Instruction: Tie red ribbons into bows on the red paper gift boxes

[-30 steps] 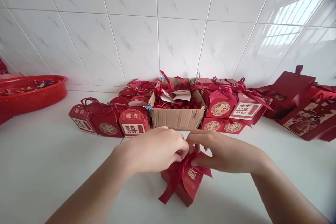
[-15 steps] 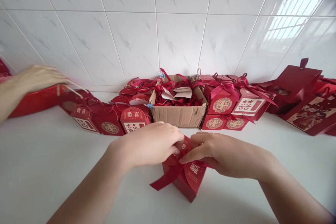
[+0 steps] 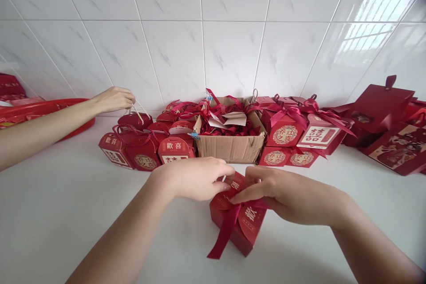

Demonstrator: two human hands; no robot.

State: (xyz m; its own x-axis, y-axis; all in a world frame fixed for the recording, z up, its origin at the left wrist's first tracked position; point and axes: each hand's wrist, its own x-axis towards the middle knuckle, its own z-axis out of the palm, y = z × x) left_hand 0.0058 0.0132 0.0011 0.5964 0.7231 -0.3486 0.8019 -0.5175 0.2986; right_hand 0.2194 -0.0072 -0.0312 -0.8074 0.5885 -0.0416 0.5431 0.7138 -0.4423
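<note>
A red gift box with white lettering sits at an angle on the table in front of me. A dark red satin ribbon crosses its top, one tail hanging over the near left side. My left hand is at the box's far left edge with fingers curled; what is between them is hidden. From the right, my right hand reaches over the lid. One fingertip presses where the ribbon crosses, and the ribbon's other end runs in under the curled fingers.
Another person's hand holds a white cord above red boxes at left. Behind them is a red tray. A cardboard box of ribbons stands centrally, ribboned boxes beside it. Red bags lie far right.
The ribbon's left tail has swung down over the box's near side. Both my hands stay at the box. The other person's hand has moved right, over the left boxes.
</note>
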